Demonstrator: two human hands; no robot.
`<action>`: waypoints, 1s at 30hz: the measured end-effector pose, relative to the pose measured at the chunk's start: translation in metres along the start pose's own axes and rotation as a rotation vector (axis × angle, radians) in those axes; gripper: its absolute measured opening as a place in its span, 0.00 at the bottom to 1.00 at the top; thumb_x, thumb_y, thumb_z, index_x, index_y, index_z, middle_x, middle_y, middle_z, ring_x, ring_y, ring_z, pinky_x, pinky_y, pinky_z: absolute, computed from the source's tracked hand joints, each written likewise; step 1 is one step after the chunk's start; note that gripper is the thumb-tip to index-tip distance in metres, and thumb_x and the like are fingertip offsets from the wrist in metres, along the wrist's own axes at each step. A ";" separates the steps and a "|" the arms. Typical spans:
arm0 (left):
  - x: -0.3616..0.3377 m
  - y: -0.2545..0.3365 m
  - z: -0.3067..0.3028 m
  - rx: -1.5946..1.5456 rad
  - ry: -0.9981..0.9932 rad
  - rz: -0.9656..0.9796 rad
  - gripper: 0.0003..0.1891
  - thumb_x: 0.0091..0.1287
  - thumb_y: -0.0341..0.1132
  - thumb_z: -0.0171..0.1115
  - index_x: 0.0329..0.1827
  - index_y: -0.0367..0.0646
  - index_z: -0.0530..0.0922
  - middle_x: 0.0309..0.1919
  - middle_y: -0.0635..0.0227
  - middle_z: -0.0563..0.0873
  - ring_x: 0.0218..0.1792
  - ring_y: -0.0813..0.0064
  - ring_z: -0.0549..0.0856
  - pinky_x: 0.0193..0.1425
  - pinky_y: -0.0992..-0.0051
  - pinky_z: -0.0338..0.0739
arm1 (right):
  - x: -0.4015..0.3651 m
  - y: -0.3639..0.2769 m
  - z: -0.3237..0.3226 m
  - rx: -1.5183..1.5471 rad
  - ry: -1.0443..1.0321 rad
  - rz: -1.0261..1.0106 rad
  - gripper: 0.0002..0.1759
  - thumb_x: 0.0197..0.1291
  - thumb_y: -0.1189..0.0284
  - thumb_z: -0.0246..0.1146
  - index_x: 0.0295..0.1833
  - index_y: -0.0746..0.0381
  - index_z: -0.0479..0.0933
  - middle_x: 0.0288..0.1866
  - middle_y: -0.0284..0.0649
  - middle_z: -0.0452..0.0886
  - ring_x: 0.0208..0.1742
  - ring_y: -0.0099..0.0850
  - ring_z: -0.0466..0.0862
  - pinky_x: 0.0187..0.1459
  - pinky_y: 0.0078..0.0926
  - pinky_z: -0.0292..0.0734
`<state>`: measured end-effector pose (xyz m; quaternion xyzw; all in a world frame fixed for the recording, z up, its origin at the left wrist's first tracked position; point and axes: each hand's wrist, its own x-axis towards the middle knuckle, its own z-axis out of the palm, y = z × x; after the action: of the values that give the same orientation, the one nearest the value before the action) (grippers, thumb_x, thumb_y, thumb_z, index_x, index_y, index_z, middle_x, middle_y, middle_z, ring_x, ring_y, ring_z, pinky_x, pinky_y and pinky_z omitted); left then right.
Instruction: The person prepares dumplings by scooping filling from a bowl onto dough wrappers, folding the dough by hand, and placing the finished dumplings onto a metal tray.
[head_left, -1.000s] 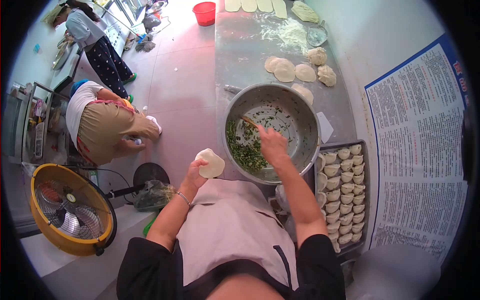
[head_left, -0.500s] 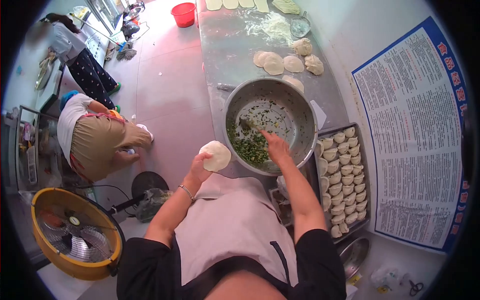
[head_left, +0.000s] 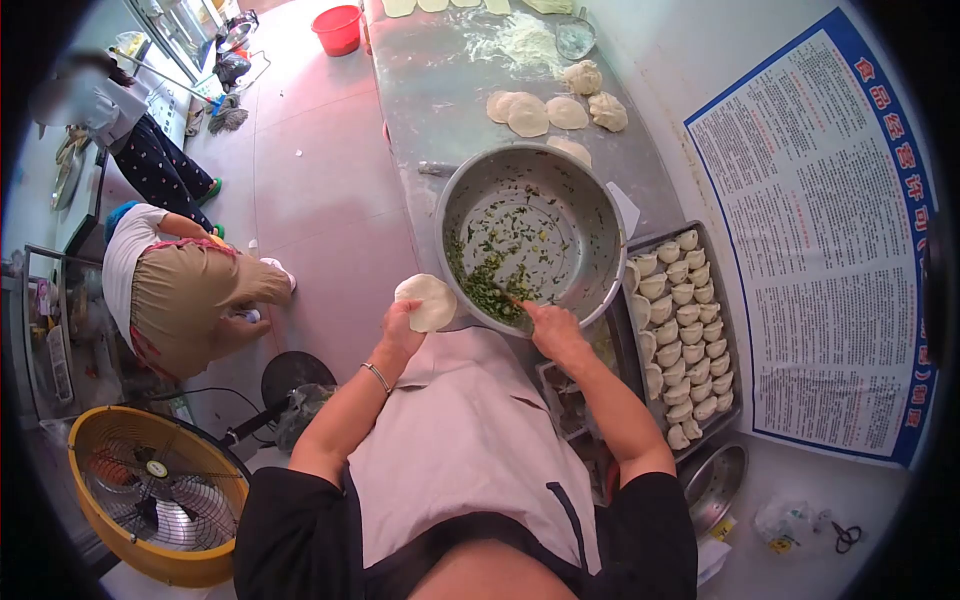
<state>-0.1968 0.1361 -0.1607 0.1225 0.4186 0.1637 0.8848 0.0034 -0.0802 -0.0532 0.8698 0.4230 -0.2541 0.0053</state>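
Note:
My left hand (head_left: 402,330) is closed on the edge of a round, flat dumpling wrapper (head_left: 430,303), held just left of a large metal bowl (head_left: 600,225). Chopped green filling (head_left: 484,288) is gathered at the bowl's near left side, with bits scattered over the bottom. Over the bowl's near rim, my right hand (head_left: 558,334) grips the handle of what looks like a spoon (head_left: 514,300). The spoon's head is hidden in the greens.
Right of the bowl, a tray (head_left: 738,385) holds rows of folded dumplings. Wrappers (head_left: 528,115), dough lumps (head_left: 607,111) and flour (head_left: 520,45) lie on the metal table (head_left: 430,110). A yellow fan (head_left: 160,500) stands left; two people are beyond it.
My right hand has drawn the spoon toward me, from mid-bowl down into the filling at the near side. The wrapper stays in my left hand. The view has shifted slightly.

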 end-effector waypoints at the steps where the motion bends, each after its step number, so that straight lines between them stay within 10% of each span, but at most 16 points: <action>1: 0.002 -0.001 -0.002 -0.005 0.000 0.007 0.27 0.64 0.26 0.52 0.69 0.36 0.68 0.62 0.53 0.77 0.61 0.48 0.80 0.64 0.46 0.78 | -0.002 -0.004 0.000 0.058 -0.009 -0.026 0.27 0.67 0.76 0.52 0.69 0.48 0.76 0.43 0.56 0.86 0.45 0.52 0.88 0.49 0.51 0.83; 4: 0.003 0.004 0.000 -0.017 0.019 0.031 0.26 0.64 0.26 0.52 0.69 0.36 0.68 0.62 0.53 0.77 0.62 0.48 0.80 0.64 0.45 0.78 | 0.018 0.011 0.018 0.352 0.023 -0.166 0.23 0.68 0.73 0.53 0.65 0.48 0.80 0.45 0.58 0.86 0.45 0.53 0.87 0.48 0.51 0.82; 13: 0.007 0.046 0.021 -0.073 -0.093 0.222 0.22 0.72 0.33 0.52 0.68 0.38 0.69 0.62 0.56 0.79 0.62 0.54 0.81 0.66 0.50 0.77 | 0.024 0.004 0.014 1.279 -0.257 0.087 0.21 0.72 0.73 0.57 0.68 0.62 0.78 0.27 0.24 0.72 0.22 0.13 0.64 0.21 0.16 0.59; 19: 0.012 0.053 0.082 0.033 -0.137 0.336 0.22 0.79 0.42 0.48 0.69 0.38 0.69 0.61 0.57 0.81 0.61 0.56 0.82 0.66 0.53 0.78 | 0.002 0.000 -0.016 1.512 -0.227 0.072 0.23 0.73 0.73 0.57 0.72 0.61 0.74 0.25 0.24 0.71 0.21 0.13 0.64 0.20 0.14 0.56; 30: 0.007 0.010 0.167 -0.005 -0.312 -0.166 0.27 0.82 0.47 0.31 0.68 0.36 0.69 0.64 0.48 0.78 0.65 0.47 0.78 0.70 0.41 0.74 | -0.029 0.001 -0.017 0.340 0.766 -0.207 0.27 0.64 0.80 0.59 0.68 0.48 0.80 0.30 0.34 0.76 0.32 0.36 0.80 0.33 0.35 0.75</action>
<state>-0.0642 0.1343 -0.0588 0.1093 0.2843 0.0701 0.9499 -0.0034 -0.0982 -0.0260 0.8427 0.4318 0.0218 -0.3209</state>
